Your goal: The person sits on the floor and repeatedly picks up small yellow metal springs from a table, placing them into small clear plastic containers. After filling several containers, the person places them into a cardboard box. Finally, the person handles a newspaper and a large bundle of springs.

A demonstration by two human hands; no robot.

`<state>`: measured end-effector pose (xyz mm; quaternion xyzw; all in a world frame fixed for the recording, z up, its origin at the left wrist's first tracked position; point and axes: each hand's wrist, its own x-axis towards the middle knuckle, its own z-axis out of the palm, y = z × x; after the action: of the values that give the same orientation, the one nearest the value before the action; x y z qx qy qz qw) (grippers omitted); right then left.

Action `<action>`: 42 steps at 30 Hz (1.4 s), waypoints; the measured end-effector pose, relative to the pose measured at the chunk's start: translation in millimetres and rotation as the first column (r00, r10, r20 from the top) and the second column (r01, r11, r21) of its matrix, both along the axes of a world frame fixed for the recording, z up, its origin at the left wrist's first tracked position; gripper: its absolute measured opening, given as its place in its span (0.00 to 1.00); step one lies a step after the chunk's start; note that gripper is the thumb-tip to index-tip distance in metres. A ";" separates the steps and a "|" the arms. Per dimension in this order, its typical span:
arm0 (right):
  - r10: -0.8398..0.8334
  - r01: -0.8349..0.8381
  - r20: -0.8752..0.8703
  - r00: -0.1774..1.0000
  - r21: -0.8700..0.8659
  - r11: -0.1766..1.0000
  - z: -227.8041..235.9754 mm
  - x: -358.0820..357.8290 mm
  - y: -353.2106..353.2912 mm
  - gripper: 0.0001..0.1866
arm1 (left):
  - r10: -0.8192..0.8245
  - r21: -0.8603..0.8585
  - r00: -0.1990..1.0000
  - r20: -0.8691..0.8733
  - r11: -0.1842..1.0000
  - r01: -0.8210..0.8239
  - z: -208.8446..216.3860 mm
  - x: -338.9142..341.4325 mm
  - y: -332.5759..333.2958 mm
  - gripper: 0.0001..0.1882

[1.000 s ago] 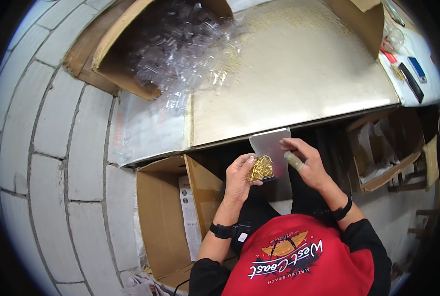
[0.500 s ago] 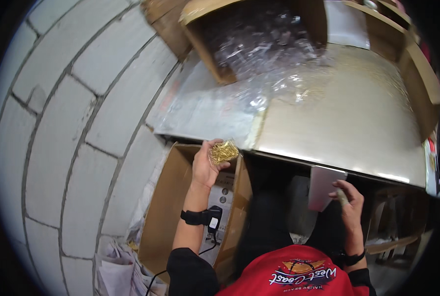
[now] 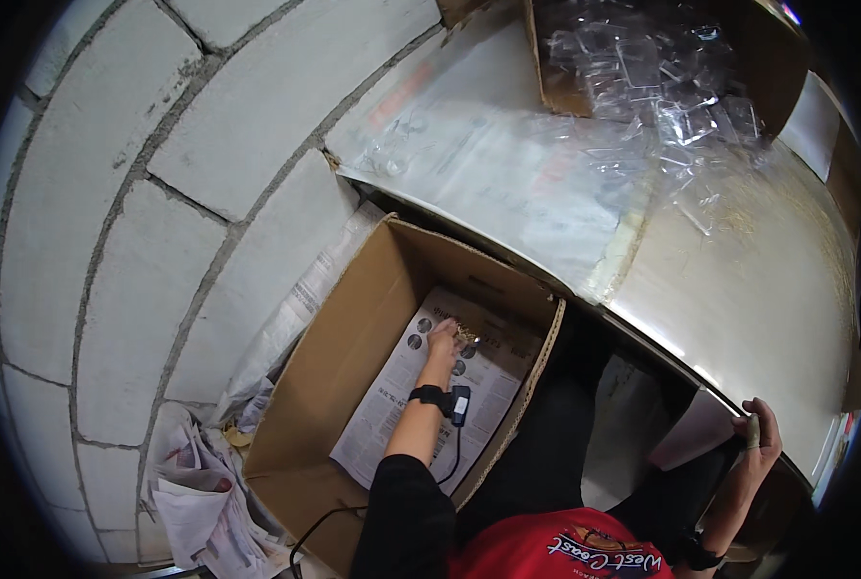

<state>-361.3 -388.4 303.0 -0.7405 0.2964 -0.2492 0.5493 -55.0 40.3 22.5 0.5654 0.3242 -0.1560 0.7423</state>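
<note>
Clear case of gold-coloured pieces (image 3: 466, 339): located inside the open cardboard carton (image 3: 307, 403), above or on the printed newspaper sheet (image 3: 377, 425) lining its bottom; contact with the sheet cannot be determined from where I stand. Left hand (image 3: 441, 341) reaches down into the carton, fingers closed on the case, which shows beyond the fingertips; single pieces are too small to make out.

Right hand (image 3: 758, 439), one digit wrapped in a pale cover, is at the front edge of the bench (image 3: 739, 314), near a pale panel (image 3: 693, 427). Its fingers are bent; whether they are together on anything, I cannot tell.

Second cardboard box (image 3: 776, 48), on the bench, lies with its open side facing the worker. Contents: a heap of clear plastic cases (image 3: 657, 82), spilling onto the bench. Fine gold-coloured bits (image 3: 739, 224) are scattered alongside. Crumpled papers (image 3: 194, 487) lie beside the carton.
</note>
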 end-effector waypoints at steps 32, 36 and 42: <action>0.170 -0.312 -0.275 0.946 -0.636 0.706 51.5 21.9 -54.7 0.15 | -0.727 0.895 0.591 0.351 0.446 0.017 -104.5 78.2 34.2 0.15; -0.190 -0.064 -0.225 0.956 -0.790 0.610 47.1 21.2 -192.6 0.16 | -0.565 0.844 0.752 0.340 0.536 0.022 -80.5 79.7 31.7 0.09; -0.768 0.276 -0.541 0.341 -0.724 0.633 24.8 76.7 -422.1 0.31 | -0.401 0.570 0.820 0.410 0.814 0.113 126.9 38.9 33.1 0.08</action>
<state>-284.6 -810.5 327.8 -0.7351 0.6685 -0.1126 0.0078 -16.0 73.4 149.4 0.8051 0.0622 -0.0089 0.5897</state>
